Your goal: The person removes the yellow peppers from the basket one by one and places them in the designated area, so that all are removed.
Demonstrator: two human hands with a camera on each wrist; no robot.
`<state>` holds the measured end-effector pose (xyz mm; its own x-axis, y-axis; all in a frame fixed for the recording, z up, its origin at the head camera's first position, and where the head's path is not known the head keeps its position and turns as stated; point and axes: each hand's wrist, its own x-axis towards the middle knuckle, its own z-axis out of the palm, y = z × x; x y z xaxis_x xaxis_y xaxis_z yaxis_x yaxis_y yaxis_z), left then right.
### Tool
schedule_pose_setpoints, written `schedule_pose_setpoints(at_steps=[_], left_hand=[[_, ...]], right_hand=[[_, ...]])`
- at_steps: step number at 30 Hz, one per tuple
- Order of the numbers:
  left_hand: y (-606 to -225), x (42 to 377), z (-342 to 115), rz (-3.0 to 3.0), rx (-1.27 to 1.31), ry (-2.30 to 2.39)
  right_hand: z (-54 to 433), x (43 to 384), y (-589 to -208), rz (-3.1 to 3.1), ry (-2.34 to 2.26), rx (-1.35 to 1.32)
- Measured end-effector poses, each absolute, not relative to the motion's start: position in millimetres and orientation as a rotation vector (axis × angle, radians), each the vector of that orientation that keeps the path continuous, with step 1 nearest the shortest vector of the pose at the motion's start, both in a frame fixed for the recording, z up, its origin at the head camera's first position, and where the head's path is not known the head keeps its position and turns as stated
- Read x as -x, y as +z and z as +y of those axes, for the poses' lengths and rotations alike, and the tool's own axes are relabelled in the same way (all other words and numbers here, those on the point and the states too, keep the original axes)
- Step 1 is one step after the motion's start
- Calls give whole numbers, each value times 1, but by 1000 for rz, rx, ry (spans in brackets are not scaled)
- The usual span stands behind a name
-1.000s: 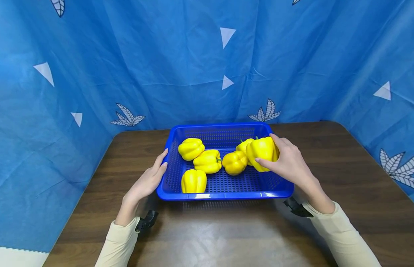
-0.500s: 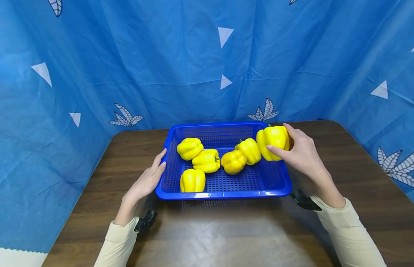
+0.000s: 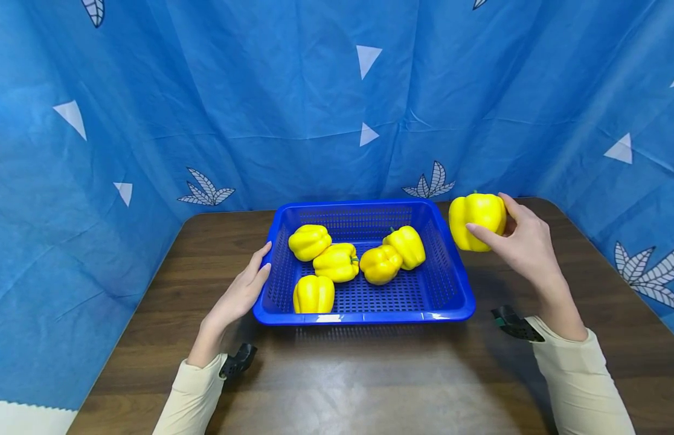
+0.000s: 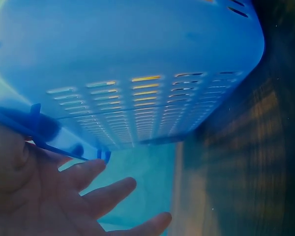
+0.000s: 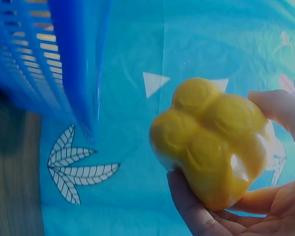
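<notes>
A yellow bell pepper [image 3: 473, 214] is gripped by my right hand [image 3: 527, 241], raised just beyond the right rim of a blue plastic basket [image 3: 369, 318]. The right wrist view shows the lobed underside of this bell pepper [image 5: 211, 128], with thumb and fingers on either side of it. My left hand [image 3: 241, 290] touches the basket's left rim with fairly straight fingers. From the left wrist, the fingers [image 4: 113, 194] spread below the rim by the slotted wall [image 4: 137, 49]. Several more yellow bell peppers lie in the basket, one of them [image 3: 314, 295] near its front left corner.
The basket stands on a dark wooden table [image 3: 348, 386], toward its back edge. A blue curtain [image 3: 293, 109] with white triangles and leaf prints hangs behind the table and along both sides.
My right hand has carried the bell pepper up and to the right, from over the basket to outside its right rim. The left hand stays at the left rim.
</notes>
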<state>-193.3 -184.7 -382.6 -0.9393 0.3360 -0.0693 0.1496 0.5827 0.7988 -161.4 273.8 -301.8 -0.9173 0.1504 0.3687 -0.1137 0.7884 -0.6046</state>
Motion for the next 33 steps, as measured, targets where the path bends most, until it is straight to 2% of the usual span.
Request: schedule_pose_setpoints(at_steps=[19, 33], left_hand=[[-389, 197, -183, 2656, -485, 1541], [-388, 194, -182, 2651, -461, 1585]], right_hand=[[316, 166, -326, -2546, 1085, 295], [331, 183, -349, -2603, 1252, 335]])
